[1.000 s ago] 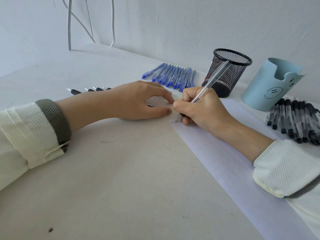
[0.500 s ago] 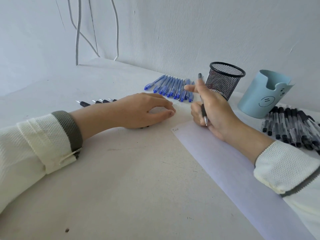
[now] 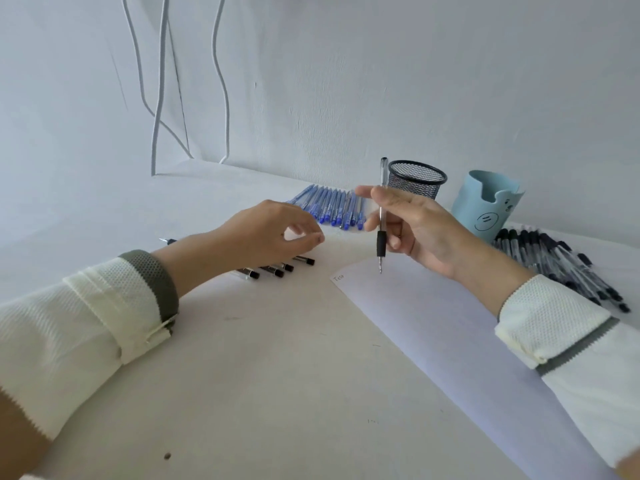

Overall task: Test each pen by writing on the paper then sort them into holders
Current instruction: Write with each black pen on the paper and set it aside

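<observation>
— Right hand (image 3: 426, 233), what's it got?
— Thumb and fingers pinch a clear plastic pen with a black grip (image 3: 382, 220). It's upright, tip down over the white paper sheet (image 3: 433, 323), near the corner marked "Test".
— Left hand (image 3: 270, 233)?
— Loosely curled, holding nothing, above a row of black-ended clear pens (image 3: 277, 270). Behind stand a black wire-mesh holder (image 3: 417, 180) and a light blue holder (image 3: 488, 206).

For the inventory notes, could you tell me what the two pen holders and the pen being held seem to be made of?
Black holder: likely painted metal mesh, see-through grid. Blue holder: matte, smooth plastic or silicone, opaque with a printed face. Held pen: clear glossy plastic barrel, black grip probably rubber.
</observation>
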Demonstrator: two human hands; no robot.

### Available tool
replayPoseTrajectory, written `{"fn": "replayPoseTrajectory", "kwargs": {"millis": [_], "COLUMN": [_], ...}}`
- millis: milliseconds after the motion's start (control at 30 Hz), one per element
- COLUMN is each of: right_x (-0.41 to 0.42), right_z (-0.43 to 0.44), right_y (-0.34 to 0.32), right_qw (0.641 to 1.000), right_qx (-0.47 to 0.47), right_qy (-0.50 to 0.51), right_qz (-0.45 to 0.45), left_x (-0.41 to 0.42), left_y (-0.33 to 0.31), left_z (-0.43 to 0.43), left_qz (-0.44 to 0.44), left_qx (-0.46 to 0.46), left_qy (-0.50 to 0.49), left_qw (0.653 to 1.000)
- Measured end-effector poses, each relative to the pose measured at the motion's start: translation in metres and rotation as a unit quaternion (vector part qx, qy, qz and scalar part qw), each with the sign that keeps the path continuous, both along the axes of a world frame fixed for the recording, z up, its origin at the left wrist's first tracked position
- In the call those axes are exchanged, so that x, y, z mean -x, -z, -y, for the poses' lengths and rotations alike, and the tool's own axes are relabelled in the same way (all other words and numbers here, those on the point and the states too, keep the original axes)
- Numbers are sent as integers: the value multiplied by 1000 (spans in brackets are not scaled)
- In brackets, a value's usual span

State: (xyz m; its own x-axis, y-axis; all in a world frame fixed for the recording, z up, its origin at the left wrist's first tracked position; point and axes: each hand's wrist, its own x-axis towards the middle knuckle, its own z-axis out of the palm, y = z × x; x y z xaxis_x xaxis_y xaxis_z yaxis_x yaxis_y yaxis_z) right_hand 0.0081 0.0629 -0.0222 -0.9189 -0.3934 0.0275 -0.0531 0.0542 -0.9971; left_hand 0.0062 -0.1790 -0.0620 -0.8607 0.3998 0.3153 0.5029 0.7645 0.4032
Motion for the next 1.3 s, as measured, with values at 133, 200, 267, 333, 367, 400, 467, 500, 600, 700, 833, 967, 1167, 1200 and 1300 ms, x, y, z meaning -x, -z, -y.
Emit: {"fn": "replayPoseTrajectory", "kwargs": {"millis": [133,200,267,333,367,400,467,500,600,700,833,967,1167,1200,1300], "right_x": [-8,-9,-9,-9,-9,-9,-12,-12,-11,-15,-15,-16,-19,-20,-24], "right_z": [-10,-15,-20,-26,-31,-35,-51,-58,-91,-127,-168,-186,-167,-164,-143], "right_y": [-9,-9,-9,-11,-12,-15,-23,-27,-29,-11,18,39,34,32,19], "right_qw": [1000,1000,999,991,983,973,949,936,873,799,791,770,698,690,706], "right_qx": [6,17,37,30,23,24,58,78,50,-72,-234,-433,-551,-538,-461], "right_qy": [-23,-21,4,66,103,138,207,238,342,398,381,337,336,347,355], "right_qz": [1,-5,-39,-108,-149,-185,-231,-248,-346,-446,-418,-325,-310,-338,-404], "left_x": [3,3,1,-3,-4,-5,-4,-3,1,0,-19,-38,-48,-48,-48], "left_y": [-3,-5,-8,-11,-12,-12,-9,-7,-4,-1,4,8,13,14,14], "left_z": [7,8,9,10,11,12,10,11,7,-2,-27,-48,-59,-60,-59], "left_qz": [11,26,47,78,93,98,77,65,14,-51,-150,-221,-229,-218,-180], "left_qx": [4,7,15,20,24,26,29,24,4,-27,-31,14,41,43,40], "left_qy": [11,13,31,54,63,72,88,83,71,77,120,217,301,310,300], "left_qw": [1000,1000,998,995,993,992,993,994,997,995,981,951,925,925,936]}}
